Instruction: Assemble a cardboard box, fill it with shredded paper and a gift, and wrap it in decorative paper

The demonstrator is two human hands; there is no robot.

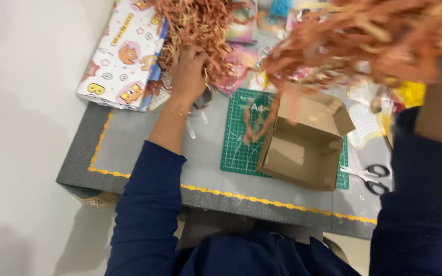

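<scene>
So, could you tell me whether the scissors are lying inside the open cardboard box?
No, the scissors lie on the table to the right of the cardboard box, outside it, by the green cutting mat.

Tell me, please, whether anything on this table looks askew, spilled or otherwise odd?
Mildly: the open brown cardboard box sits crooked, overhanging the green cutting mat, and loose strands of orange shredded paper trail onto the mat. Otherwise nothing looks damaged.
</scene>
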